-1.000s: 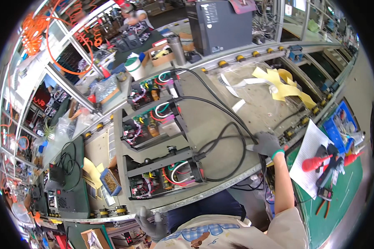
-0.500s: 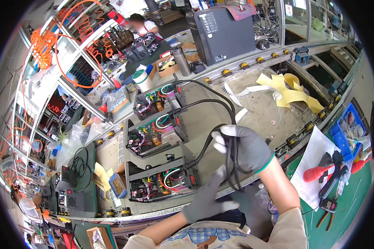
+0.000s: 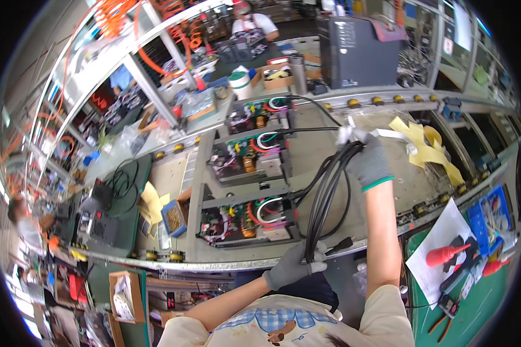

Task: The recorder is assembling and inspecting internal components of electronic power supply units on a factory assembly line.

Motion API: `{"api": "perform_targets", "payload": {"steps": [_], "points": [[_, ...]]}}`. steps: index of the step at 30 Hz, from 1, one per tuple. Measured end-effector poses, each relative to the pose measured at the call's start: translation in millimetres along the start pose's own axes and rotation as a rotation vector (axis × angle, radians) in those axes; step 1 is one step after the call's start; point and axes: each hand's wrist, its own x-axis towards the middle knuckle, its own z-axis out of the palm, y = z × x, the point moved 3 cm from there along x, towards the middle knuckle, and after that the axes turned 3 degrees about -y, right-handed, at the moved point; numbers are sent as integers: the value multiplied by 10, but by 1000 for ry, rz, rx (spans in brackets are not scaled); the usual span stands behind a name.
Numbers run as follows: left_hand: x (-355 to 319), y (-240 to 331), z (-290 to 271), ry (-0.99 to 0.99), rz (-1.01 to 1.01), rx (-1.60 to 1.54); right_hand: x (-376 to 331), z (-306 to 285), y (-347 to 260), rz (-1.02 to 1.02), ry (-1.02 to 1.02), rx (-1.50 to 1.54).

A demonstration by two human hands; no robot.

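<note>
A bundle of black power cables (image 3: 324,191) hangs in loops between my two gloved hands. My right hand (image 3: 371,162), in a grey glove with white fingertips, is closed round the upper end of the loops. At the lower end, near the bench's front edge, my left hand (image 3: 290,267) grips the same bundle. A dark plug end (image 3: 340,246) sticks out beside the left hand. To the left stand three open-topped metal units in a row, a near one (image 3: 246,222), a middle one (image 3: 252,159) and a far one (image 3: 260,118), showing circuit boards and coils. Black cables run from them toward the bundle.
Yellow paper strips (image 3: 428,144) lie on the bench at right. A green side table holds a red bottle (image 3: 446,254), pliers (image 3: 443,324) and a blue bin (image 3: 485,220). A large dark case (image 3: 362,55) stands behind, with a person working beyond.
My right hand has moved up and away from the left, drawing the cable loops out long. The left hand, earlier loosely beside the loops, has closed on their lower end. The view has shifted.
</note>
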Motion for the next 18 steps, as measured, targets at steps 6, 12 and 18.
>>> {"api": "perform_targets", "payload": {"steps": [6, 12, 18], "points": [[-489, 1097, 143, 278, -19, -159, 135, 21, -39, -24, -35, 58], [-90, 2392, -117, 176, 364, -526, -1338, 312, 624, 158, -910, -605], [552, 3356, -693, 148, 358, -724, -2059, 170, 1015, 378, -683, -1399]]}}
